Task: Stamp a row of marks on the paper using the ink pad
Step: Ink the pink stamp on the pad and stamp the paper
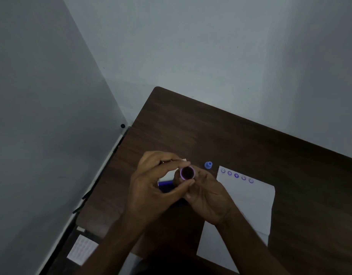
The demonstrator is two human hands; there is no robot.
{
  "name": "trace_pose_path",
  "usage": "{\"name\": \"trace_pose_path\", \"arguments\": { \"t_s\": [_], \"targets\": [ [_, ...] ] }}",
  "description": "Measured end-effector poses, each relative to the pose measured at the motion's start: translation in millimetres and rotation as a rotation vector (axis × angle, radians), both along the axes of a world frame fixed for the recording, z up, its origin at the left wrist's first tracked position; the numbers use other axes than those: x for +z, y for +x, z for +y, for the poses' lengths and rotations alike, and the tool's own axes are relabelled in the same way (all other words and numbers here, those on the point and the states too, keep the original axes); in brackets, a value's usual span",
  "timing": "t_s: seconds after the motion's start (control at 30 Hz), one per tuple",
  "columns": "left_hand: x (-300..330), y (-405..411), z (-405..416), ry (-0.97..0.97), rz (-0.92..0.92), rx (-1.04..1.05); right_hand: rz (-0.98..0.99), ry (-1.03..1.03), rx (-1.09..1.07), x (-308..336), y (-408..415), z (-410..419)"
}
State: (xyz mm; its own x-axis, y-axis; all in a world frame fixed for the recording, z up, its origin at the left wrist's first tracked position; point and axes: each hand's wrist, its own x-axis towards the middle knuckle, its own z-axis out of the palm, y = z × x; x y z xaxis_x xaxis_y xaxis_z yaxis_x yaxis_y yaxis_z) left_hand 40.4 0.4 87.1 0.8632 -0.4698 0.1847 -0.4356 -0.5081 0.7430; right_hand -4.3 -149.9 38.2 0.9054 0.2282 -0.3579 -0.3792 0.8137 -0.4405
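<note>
Holding a round stamp (187,172) face-up between both hands (191,187) above the ink pad (164,184), a person pauses with five marks (236,175) already rowed along the paper's (250,203) far edge.

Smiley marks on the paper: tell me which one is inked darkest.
The third smiley mark from the left, the middle of the five along the paper's top edge. It is a heavy dark blue blot; the other four are pale outlines.

No text reads anywhere; the paper (248,197) bears five round purple marks (236,175), apparently smiley faces, along its far edge.
</note>
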Motion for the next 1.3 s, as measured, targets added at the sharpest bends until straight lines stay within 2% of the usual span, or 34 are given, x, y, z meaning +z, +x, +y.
{"name": "trace_pose_path", "arguments": {
  "t_s": [0.2,0.37,0.47,0.53,0.6,0.8,0.87,1.03,1.13,1.2,1.3],
  "targets": [
    [-41,11,11,0.003,0.015,-0.037,0.041,-0.436,0.119,-20,1,-16],
    [-94,19,24,0.116,0.081,-0.119,0.119,-1.005,0.249,-39,3,-15],
    [-126,16,32,0.232,0.165,-0.065,0.165,-1.433,0.377,-62,8,-3],
    [-143,11,35,0.305,0.192,-0.023,0.117,-1.603,0.454,-79,9,5],
    [-155,7,36,0.343,0.201,-0.009,0.063,-1.678,0.565,-97,11,14],
    [-175,-4,38,0.398,0.218,0.006,0.203,-1.727,0.798,-129,17,28],
    [-181,-6,38,0.411,0.212,0.008,0.132,-1.754,0.971,-133,22,32],
    [-191,-12,40,0.442,0.239,-0.016,0.247,-1.692,1.306,-134,38,42],
    [-194,-13,39,0.477,0.262,-0.031,0.209,-1.774,1.143,-132,31,47],
    [-194,-13,38,0.53,0.292,-0.053,0.171,-1.799,1.17,-127,23,52],
    [-194,-14,38,0.528,0.28,-0.045,-0.069,-1.966,0.986,-128,9,54]
  ]
}}
